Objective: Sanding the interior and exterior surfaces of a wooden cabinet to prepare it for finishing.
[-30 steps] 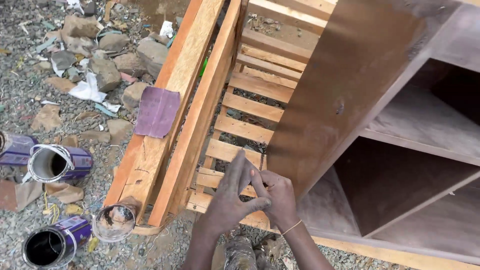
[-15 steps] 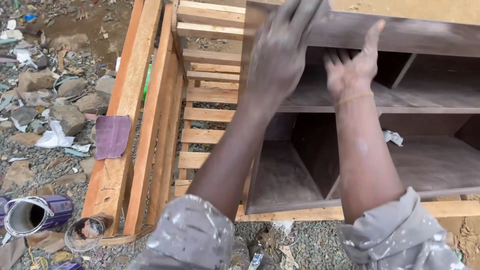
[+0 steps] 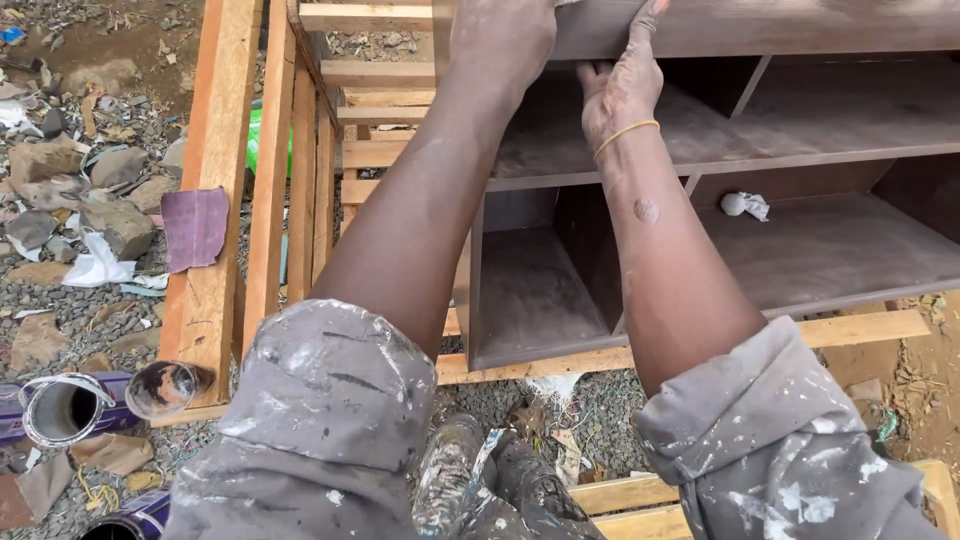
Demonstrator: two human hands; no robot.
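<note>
The dark brown wooden shelf cabinet (image 3: 760,140), open-fronted with several compartments, occupies the frame from 12 to 3 o'clock, resting on pale timber battens (image 3: 860,328). The left hand (image 3: 500,40) lies on the cabinet's top edge at 12 o'clock; its fingers run out of view, so the grip cannot be judged. The right hand (image 3: 622,85), just beside it at 1 o'clock, has fingers curled over the same top edge, thumb raised against the front. A crumpled white rag (image 3: 745,204) lies in the lower right compartment. At 10 o'clock leans a pale wooden slatted frame (image 3: 300,170), carrying a purple sandpaper sheet (image 3: 193,227). Open purple tins (image 3: 60,405) lie on gravel at 8 o'clock.
</note>
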